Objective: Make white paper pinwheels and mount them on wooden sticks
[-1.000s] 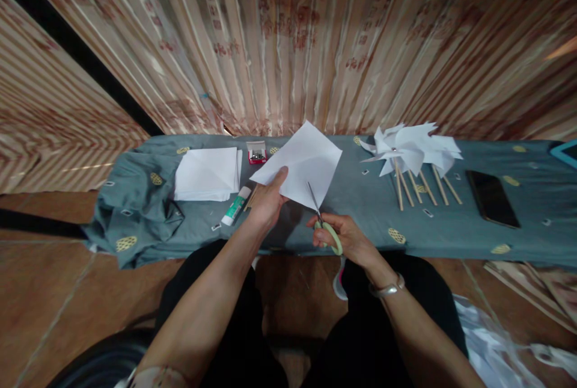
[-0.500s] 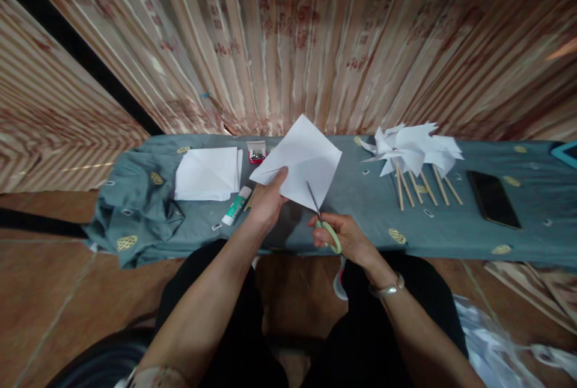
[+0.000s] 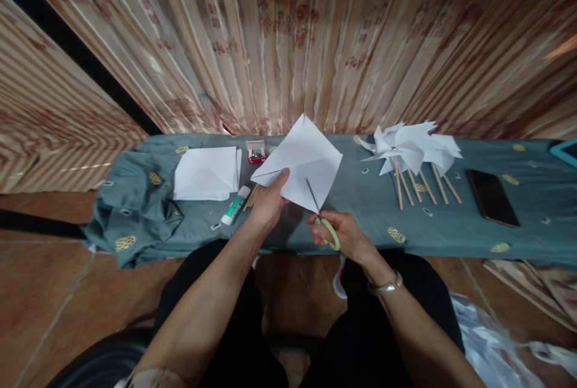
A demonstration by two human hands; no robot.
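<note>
My left hand grips the left corner of a white square paper sheet, held tilted above the low table. My right hand holds green-handled scissors. The scissor blades run up into the sheet from its lower corner, along a diagonal cut. A cut line also shows at the sheet's left corner near my thumb.
The low table wears a grey-green cloth. On it lie a stack of white paper, a glue stick, a small red pin box, several paper pinwheels on sticks and a black phone. A striped curtain hangs behind.
The scissor blades have pushed a little further up into the sheet. The sheet has tipped up slightly, its top corner now higher.
</note>
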